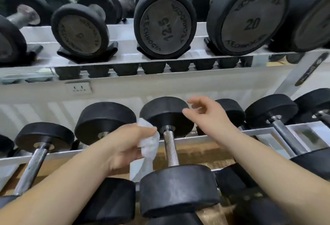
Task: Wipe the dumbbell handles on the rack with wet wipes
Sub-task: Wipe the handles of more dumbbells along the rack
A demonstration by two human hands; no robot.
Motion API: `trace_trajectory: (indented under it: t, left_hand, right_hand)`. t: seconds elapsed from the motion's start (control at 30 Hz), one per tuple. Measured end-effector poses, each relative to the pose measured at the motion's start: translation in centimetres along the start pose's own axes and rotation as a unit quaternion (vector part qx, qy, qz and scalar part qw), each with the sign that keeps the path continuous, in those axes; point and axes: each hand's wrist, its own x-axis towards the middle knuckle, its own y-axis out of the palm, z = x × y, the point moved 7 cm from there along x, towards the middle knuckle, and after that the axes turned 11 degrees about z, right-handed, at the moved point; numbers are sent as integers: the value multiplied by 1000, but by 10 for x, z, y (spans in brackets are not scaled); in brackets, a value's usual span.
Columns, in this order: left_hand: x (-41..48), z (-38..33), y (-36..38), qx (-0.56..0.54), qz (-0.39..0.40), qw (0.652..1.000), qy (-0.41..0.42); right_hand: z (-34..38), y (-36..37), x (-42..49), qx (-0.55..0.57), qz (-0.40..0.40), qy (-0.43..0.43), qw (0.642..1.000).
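On the lower tier of the rack (223, 132) lie several black dumbbells with steel handles. My left hand (125, 146) grips a crumpled white wet wipe (150, 146), held just left of the knurled handle (171, 149) of the middle dumbbell; whether the wipe touches the handle is unclear. My right hand (209, 116) hovers above and to the right of that handle, fingers loosely spread, holding nothing, near the dumbbell's far head (166, 112). Its near head (178, 189) lies in front of me.
The upper tier (125, 53) carries larger dumbbells marked 12.5 (164, 23) and 20 (248, 16). More dumbbells lie left (34, 162) and right (285, 135) on the lower tier. A wall socket (78, 87) sits behind the rack.
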Motion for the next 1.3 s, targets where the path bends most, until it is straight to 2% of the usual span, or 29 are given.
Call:
trace_trajectory:
  t: [0.07, 0.17, 0.27, 0.5, 0.63, 0.77, 0.9, 1.0, 1.07, 1.23, 1.3]
  left_hand:
    - [9, 6, -6, 57, -47, 997, -23]
    - [18, 22, -16, 81, -135, 986, -47]
    - [36, 31, -14, 73, -165, 982, -61]
    - [78, 44, -6, 33, -156, 983, -91]
    - [92, 56, 12, -69, -81, 991, -83]
    - [101, 47, 10, -166, -107, 980, -29]
    - [90, 56, 24, -113, -108, 986, -49]
    - [69, 64, 37, -49, -45, 990, -121]
    - [65, 65, 31, -26, -35, 986, -159]
    - [89, 36, 20, -138, -79, 985, -63]
    - [85, 42, 25, -119, -87, 987, -66]
  right_hand:
    - [0, 4, 16, -109, 55, -59, 991]
    - [-17, 21, 43, -147, 148, -67, 976]
    - [-33, 22, 60, -140, 135, -80, 978]
    - [-51, 32, 65, -158, 71, -123, 977]
    - [-51, 28, 68, -128, 57, -126, 982]
    - [-52, 26, 72, -102, 65, -122, 985]
    - [-53, 27, 69, -105, 56, -130, 984]
    - [-54, 27, 69, -111, 55, -139, 983]
    - [-53, 28, 71, -104, 67, -137, 983]
    - [-53, 28, 69, -89, 70, -135, 984]
    - [-54, 29, 69, -89, 68, -132, 985]
